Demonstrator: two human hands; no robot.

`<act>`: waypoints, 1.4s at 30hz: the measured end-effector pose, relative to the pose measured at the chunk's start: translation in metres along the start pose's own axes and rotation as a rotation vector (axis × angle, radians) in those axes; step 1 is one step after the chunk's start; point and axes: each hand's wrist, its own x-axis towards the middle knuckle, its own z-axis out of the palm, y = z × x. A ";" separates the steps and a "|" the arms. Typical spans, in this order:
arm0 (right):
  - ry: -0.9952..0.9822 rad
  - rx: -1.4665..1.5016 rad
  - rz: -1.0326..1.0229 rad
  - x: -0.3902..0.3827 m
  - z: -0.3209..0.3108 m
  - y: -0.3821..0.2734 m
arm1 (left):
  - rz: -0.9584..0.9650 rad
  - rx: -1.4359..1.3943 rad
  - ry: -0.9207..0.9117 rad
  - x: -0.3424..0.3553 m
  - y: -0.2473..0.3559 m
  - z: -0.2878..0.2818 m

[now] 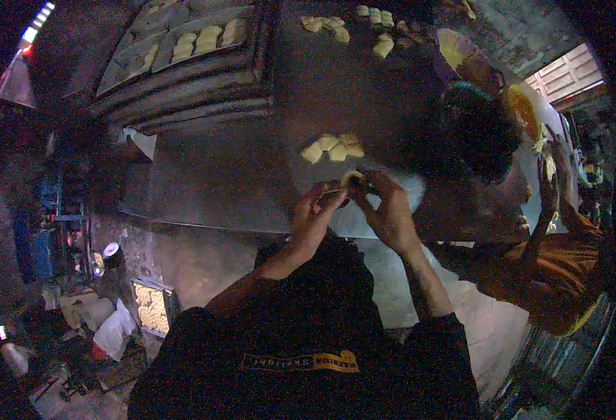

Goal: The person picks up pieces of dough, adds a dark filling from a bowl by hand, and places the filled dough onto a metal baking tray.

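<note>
Both of my hands meet over the near part of the dark worktop (217, 182). A small pale piece of dough (352, 176) is pinched between their fingertips. My left hand (316, 213) is closed with bent fingers at its left side. Curled over it from the right is my right hand (392, 215). Part of the piece is hidden by the fingers. Just beyond my hands lies a small cluster of pale dough pieces (334, 148), close together on the worktop.
Stacked trays (182, 87) with pale dough pieces stand at the far left. More dough pieces (325, 26) lie at the far side. On the right, a person in an orange striped top (560, 269) works by a yellow plastic bag (523, 108). A dark rounded shape (476, 133) is unclear.
</note>
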 end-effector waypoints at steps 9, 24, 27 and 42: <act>-0.133 0.013 0.070 -0.039 0.033 -0.029 | 0.299 0.397 -0.085 -0.018 -0.018 -0.060; -0.056 0.177 0.168 -0.070 0.003 -0.017 | 0.504 0.746 -0.511 -0.030 0.048 -0.033; 0.035 0.049 -0.048 -0.056 -0.008 -0.010 | 0.347 0.580 -0.317 -0.021 0.033 -0.021; -0.325 0.257 -0.195 -0.039 -0.065 0.067 | -0.293 0.030 -0.409 -0.006 -0.012 0.036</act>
